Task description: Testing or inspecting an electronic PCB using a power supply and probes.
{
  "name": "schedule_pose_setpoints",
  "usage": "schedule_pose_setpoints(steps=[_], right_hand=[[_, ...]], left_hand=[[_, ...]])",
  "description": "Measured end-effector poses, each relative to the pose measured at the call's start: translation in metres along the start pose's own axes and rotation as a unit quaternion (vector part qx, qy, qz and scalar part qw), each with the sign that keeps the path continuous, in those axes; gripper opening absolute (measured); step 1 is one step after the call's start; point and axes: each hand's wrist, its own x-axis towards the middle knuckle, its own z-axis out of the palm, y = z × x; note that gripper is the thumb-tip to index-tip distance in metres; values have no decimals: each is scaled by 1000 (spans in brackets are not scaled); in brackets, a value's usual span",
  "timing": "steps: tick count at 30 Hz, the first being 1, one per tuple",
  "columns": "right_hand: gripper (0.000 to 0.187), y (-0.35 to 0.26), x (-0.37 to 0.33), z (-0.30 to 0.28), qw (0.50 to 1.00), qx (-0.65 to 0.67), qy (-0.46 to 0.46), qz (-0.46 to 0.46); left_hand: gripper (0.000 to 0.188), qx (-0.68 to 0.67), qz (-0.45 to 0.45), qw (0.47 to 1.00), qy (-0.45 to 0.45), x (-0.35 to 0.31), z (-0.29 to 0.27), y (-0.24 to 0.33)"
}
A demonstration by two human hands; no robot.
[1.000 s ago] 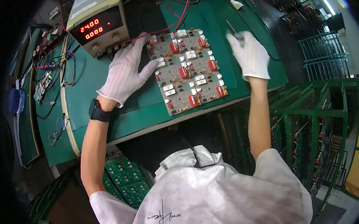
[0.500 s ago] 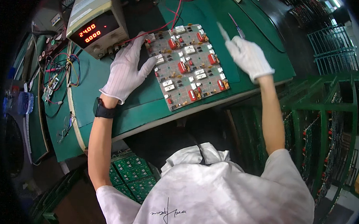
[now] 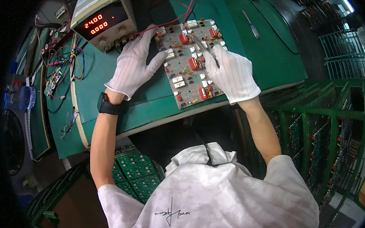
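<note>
A grey circuit board panel [image 3: 185,83], filled with red, white and black parts, lies on the green bench mat. My left hand [image 3: 133,64], in a white striped glove, rests at its left edge; the thumb touches the board and the fingers stretch toward its far left corner. Over the right half of the panel is my right hand [image 3: 232,71], gloved too and closed on slim metal tweezers [image 3: 199,43]. Their tips point down among the parts near the upper middle of the board, where exact contact is hard to make out.
A beige power supply [image 3: 107,21] with a lit red display stands at the back left. Red leads [image 3: 164,25] run from it to the board. A screwdriver [image 3: 251,24] lies at the far right. Tangled wires [image 3: 65,66] sit left; green racks [image 3: 326,117] hold boards at right.
My right hand has come left from the bare mat beside the panel to over the board, bringing the tweezers down among the parts. My left hand stays at the board's left edge.
</note>
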Motion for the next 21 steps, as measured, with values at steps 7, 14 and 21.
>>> schedule_pose_setpoints(steps=[7,14,21], right_hand=[[22,-2,1,4,1000,7,-6,17],[22,-2,3,4,1000,14,-21,-3],[23,-2,4,4,999,-5,-33,-24]], left_hand=[[78,4,-2,1000,5,0,-1,3],[76,20,14,999,20,-1,3,-3],[77,4,-7,1000,-1,0,0,0]])
